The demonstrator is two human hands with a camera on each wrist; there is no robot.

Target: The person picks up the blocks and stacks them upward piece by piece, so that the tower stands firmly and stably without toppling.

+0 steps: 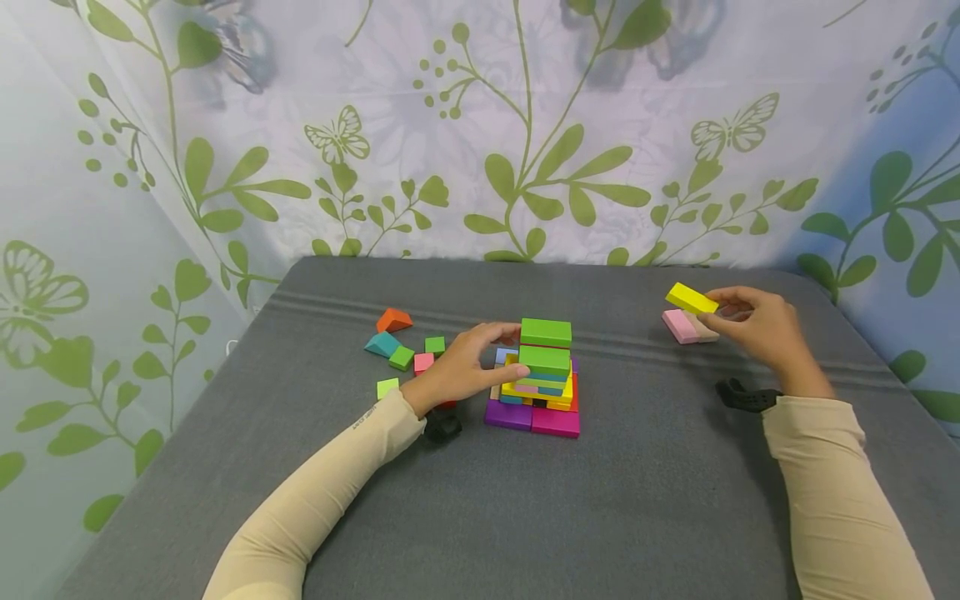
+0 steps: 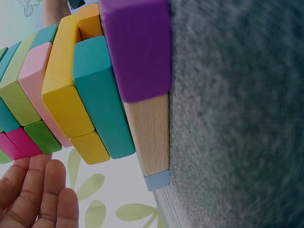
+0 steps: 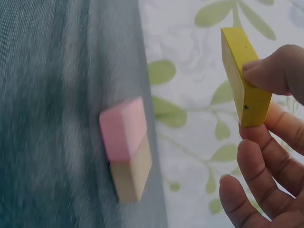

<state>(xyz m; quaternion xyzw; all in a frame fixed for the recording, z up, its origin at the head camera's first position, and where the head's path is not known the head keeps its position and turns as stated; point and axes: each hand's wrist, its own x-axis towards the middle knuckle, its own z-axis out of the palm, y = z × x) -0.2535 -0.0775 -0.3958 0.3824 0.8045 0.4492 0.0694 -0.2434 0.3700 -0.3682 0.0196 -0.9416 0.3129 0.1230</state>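
Observation:
My right hand (image 1: 768, 329) pinches a yellow block (image 1: 686, 297) between thumb and fingers, raised over the far right of the table. Below it lie a pink block (image 1: 677, 326) and a plain wooden block (image 3: 132, 178), side by side. A tower of coloured blocks (image 1: 544, 360) stands mid-table on a wider base that includes a purple block (image 1: 507, 415) and a magenta block (image 1: 556, 422). Around the tower's left side is my left hand (image 1: 467, 360), thumb near the front and fingers toward the back. In the left wrist view its loosely bent fingertips (image 2: 39, 164) are right at the tower's magenta and green blocks.
Left of the tower, several loose blocks lie scattered, among them an orange block (image 1: 393, 320), a teal block (image 1: 383, 344) and a light green block (image 1: 387, 387). The left forearm partly hides a red one. A leaf-patterned curtain (image 1: 420, 133) hangs behind the grey table (image 1: 645, 500).

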